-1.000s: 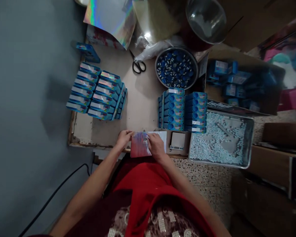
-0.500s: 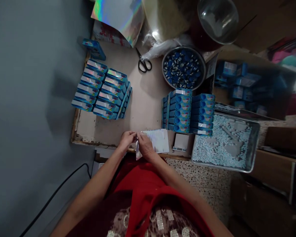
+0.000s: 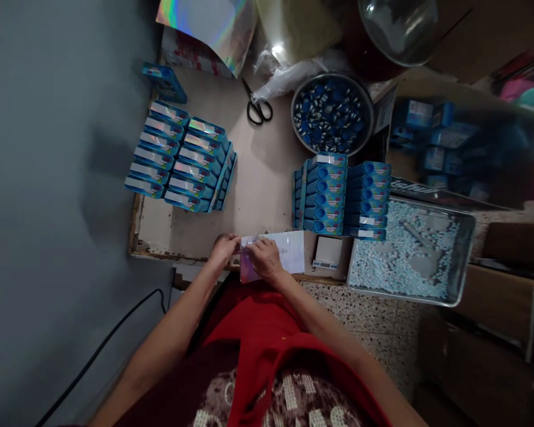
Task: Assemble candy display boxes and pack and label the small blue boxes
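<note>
At the near edge of a low wooden board [image 3: 258,184] both my hands grip one shiny holographic sheet [image 3: 245,270]. My left hand [image 3: 222,249] pinches its left edge. My right hand [image 3: 264,260] lies over its top with the fingers curled on it. Just right of my hands a stack of pale sheets [image 3: 289,252] rests on the board. Blue boxes [image 3: 340,198] stand in two rows beyond my right hand, and more blue boxes [image 3: 182,160] are stacked at the far left.
A small white scale [image 3: 328,252] sits by the sheets. A metal tray of small pale pellets [image 3: 409,252] lies to the right. A round bowl of blue caps [image 3: 331,112], black scissors [image 3: 257,107] and a large holographic sheet [image 3: 209,24] lie at the back.
The shiny sheet was held flat, then turned up on edge between my hands, and now lies flatter again under my right hand. The view shifted slightly.
</note>
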Available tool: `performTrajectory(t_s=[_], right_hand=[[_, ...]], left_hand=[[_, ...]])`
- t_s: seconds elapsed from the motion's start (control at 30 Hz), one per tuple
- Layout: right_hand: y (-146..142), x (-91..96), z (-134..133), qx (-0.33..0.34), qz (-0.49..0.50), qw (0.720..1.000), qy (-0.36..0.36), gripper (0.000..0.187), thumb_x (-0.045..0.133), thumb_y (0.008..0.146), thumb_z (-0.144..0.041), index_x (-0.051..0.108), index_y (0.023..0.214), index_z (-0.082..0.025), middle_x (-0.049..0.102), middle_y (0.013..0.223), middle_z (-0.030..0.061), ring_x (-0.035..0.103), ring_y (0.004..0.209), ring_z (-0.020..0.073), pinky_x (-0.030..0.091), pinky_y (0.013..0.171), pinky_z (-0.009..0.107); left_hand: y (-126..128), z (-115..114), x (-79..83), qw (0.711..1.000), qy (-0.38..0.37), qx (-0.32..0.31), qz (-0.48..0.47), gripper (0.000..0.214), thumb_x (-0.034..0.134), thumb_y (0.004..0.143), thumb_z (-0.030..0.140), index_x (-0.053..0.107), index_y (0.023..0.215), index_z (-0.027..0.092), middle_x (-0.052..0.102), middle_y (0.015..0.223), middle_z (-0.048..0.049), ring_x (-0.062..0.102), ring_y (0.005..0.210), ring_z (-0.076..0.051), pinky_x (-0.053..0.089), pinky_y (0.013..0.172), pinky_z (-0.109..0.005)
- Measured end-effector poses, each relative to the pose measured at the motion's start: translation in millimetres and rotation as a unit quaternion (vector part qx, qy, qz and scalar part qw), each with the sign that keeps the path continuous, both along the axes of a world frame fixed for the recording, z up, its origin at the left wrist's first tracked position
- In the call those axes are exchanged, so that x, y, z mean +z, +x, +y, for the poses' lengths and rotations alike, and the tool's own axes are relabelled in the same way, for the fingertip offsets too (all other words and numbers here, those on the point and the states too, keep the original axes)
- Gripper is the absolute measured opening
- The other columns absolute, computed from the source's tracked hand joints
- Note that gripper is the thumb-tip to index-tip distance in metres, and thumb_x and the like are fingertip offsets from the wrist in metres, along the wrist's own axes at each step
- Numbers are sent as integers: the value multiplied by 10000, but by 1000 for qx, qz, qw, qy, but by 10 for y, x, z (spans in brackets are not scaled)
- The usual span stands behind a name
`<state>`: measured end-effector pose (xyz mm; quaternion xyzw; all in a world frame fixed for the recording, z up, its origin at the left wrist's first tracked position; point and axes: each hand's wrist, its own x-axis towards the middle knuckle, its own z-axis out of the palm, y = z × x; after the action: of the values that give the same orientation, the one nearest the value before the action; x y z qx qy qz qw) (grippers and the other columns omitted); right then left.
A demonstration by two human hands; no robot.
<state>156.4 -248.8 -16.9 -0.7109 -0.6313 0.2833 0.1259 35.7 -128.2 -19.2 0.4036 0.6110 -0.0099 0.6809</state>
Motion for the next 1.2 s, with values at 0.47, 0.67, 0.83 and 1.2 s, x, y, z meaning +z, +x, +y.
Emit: performTrajectory(t_s=[0.47, 0.67, 0.83, 1.2], right_hand=[[535, 1329, -76, -427, 307, 850, -22, 315, 684, 846, -519, 725, 839, -207, 457, 562, -56, 406, 532, 122, 355, 515, 260], [1008, 1507, 61, -472, 379, 796, -12, 315, 749, 769, -478, 723, 810, -166, 601, 651, -14, 476, 586, 110, 404, 542, 231], [1216, 1473, 92, -494, 386, 779, -11, 356, 760, 741, -499, 728, 825, -155, 665, 712, 16, 535, 603, 127, 442, 528, 236], [2062, 1349, 566, -491, 97, 862, 87, 392, 661, 819, -520, 802, 890, -161, 718, 716, 39, 594, 629, 167, 466, 597, 270]], left_hand=[[134, 154, 84, 964, 255, -28, 70, 408, 668, 790, 456, 724, 1097, 193, 671, 1297, -149, 550, 1285, -316, 442, 1034, -363], [692, 60, 613, 961, -42, 23, -273, 847, 489, 784, 862, 700, 1124, 115, 734, 1092, -192, 691, 1036, -308, 547, 896, -414], [981, 34, 840, 965, -32, 13, -261, 516, 855, 650, 582, 697, 878, 147, 745, 900, -89, 693, 831, -210, 552, 805, -324], [1905, 430, 1031, 965, 105, 44, -236, 417, 835, 678, 509, 698, 803, 135, 688, 734, -50, 612, 656, -145, 539, 681, -307]])
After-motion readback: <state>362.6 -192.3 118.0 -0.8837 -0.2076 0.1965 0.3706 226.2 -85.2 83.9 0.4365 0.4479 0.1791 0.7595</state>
